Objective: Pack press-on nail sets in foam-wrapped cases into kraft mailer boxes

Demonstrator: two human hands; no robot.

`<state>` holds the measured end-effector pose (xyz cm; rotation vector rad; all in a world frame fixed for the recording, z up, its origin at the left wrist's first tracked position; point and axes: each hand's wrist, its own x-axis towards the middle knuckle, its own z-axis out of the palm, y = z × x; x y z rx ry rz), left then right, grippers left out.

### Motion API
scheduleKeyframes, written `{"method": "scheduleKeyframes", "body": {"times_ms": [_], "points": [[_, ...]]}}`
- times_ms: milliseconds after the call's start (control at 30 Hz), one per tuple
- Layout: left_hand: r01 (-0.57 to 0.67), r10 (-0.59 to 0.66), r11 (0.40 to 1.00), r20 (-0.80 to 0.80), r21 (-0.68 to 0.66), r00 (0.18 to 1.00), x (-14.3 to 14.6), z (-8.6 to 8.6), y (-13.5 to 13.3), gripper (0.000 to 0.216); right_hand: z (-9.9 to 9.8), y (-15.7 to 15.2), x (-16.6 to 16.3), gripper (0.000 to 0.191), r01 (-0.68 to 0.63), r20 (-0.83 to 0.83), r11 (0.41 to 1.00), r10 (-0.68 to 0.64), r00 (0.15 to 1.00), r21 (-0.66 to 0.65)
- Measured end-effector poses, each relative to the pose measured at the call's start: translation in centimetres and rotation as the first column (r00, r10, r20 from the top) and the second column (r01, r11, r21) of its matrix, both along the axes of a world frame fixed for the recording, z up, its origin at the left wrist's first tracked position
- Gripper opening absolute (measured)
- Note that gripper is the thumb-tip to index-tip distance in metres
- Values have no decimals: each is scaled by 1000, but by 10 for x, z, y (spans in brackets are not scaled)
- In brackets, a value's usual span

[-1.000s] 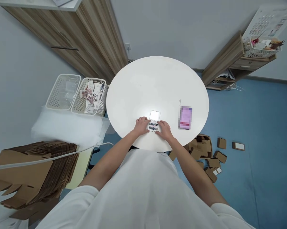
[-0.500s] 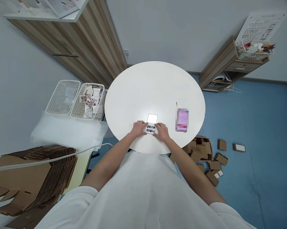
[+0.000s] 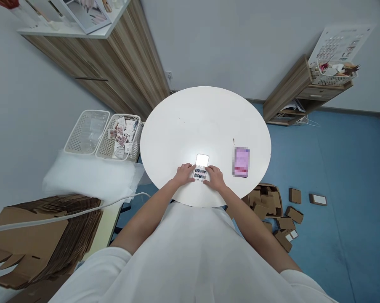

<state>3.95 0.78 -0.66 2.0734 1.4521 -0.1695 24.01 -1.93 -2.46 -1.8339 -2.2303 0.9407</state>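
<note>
A small clear case of press-on nails (image 3: pixel 200 173) rests on the white round table (image 3: pixel 205 109) near its front edge. Its lid (image 3: pixel 202 160) stands raised on the far side and shines brightly. Two rows of dark, glossy nails show inside. My left hand (image 3: pixel 184 174) grips the case's left side, thumb near and fingers at the far corner. From the right, my right hand (image 3: pixel 215 177) holds the opposite side in the same way. Both hands partly cover the case's side edges.
A blurred pink phone-like item (image 3: pixel 241 162) lies to the right on the table. White baskets (image 3: pixel 85 131), one holding cards, sit at left above flattened cardboard (image 3: pixel 47 240). Brown boxes (image 3: pixel 265 200) lie on the floor at right. A white cable (image 3: pixel 82 213) crosses at left.
The whole scene sits slightly lower in the picture, as my head view has shifted. Both hands keep the same hold on the case.
</note>
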Motion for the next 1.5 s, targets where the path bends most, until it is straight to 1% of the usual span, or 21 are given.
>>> {"method": "scheduleKeyframes", "body": {"times_ms": [100, 267, 367, 467, 533, 600, 700, 767, 833, 867, 933, 1033, 1200, 1333, 1500], "points": [[-5, 5, 1000, -2, 9, 1000, 1, 0, -2, 73, -1, -2, 1, 68, -9, -2, 1000, 9, 1000, 0], [-33, 33, 999, 3, -4, 999, 2, 2, -7, 77, -3, -4, 2, 80, -4, -35, 1000, 4, 999, -2], [-69, 70, 997, 16, -23, 997, 1, 4, -11, 79, -1, -6, 3, 83, -8, -95, 1000, 5, 995, -24], [-141, 144, 989, 80, -36, 986, -1, 3, -18, 76, 3, -13, 7, 83, 9, -211, 999, -20, 977, -51], [-234, 240, 971, 155, -54, 958, -3, 1, -24, 68, 4, -21, 10, 81, 86, -307, 993, -107, 946, -83], [-350, 364, 931, 218, -100, 905, -4, -2, -30, 57, 4, -29, 14, 76, 207, -388, 966, -252, 886, -155], [-487, 534, 844, 288, -222, 795, -4, -8, -37, 46, 3, -36, 19, 66, 345, -461, 881, -465, 756, -323], [-542, 622, 783, 336, -306, 708, -4, -11, -38, 42, 3, -34, 21, 60, 382, -476, 818, -565, 674, -430], [-580, 687, 727, 374, -367, 624, -3, -13, -38, 41, 4, -28, 22, 56, 397, -477, 767, -630, 613, -504], [-588, 708, 706, 383, -394, 593, -3, -14, -37, 41, 4, -24, 21, 56, 401, -474, 746, -655, 588, -532], [-587, 733, 680, 384, -439, 561, -2, -15, -35, 39, 3, -16, 19, 55, 399, -471, 700, -703, 534, -593], [-573, 742, 668, 375, -475, 555, -1, -16, -32, 36, 2, -7, 14, 53, 372, -467, 652, -745, 476, -661], [-533, 730, 681, 412, -502, 545, 4, -15, -30, 24, 0, -1, 9, 48, 339, -466, 651, -739, 487, -679], [-505, 726, 687, 466, -522, 506, 9, -14, -32, 20, 0, 3, 6, 46, 317, -460, 654, -729, 508, -686], [-477, 721, 692, 488, -542, 491, 13, -14, -35, 19, -1, 2, 2, 54, 292, -465, 670, -707, 533, -683]]}}
